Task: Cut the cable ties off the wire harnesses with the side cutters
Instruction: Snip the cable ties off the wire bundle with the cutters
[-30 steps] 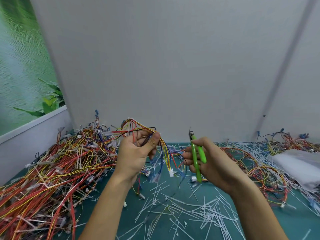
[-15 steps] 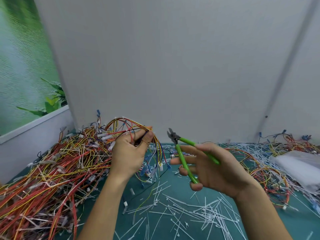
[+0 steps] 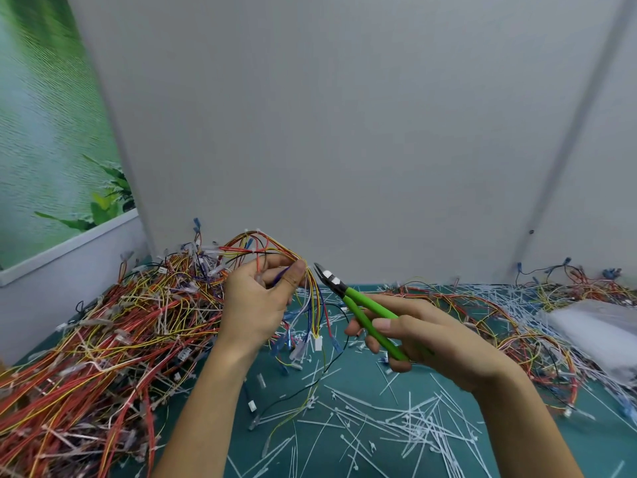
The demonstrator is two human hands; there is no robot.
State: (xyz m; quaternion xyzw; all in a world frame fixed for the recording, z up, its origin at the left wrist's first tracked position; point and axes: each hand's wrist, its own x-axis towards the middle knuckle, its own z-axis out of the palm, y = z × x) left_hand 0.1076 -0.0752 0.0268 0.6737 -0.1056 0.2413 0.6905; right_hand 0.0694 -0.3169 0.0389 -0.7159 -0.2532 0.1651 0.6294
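My left hand [image 3: 256, 303] grips a wire harness [image 3: 269, 248] of red, yellow, blue and black wires, lifted above the table; its loose ends with white and blue connectors hang down to the right of the hand. My right hand [image 3: 424, 336] holds the green-handled side cutters [image 3: 358, 307] with fingers curled round the handles. The jaws are slightly apart and point up-left, just right of my left thumb and close to the bunched wires. I cannot make out a cable tie between the jaws.
A big heap of tied harnesses [image 3: 89, 339] fills the table's left side. Cut white cable ties [image 3: 396, 426] litter the green mat [image 3: 344, 374] in front. More wires [image 3: 517, 315] and a white plastic bag [image 3: 599, 329] lie at the right. A grey wall stands close behind.
My right hand has swung the cutters from upright to pointing up-left, moving the jaws toward the harness. My left hand has shifted the harness slightly right.
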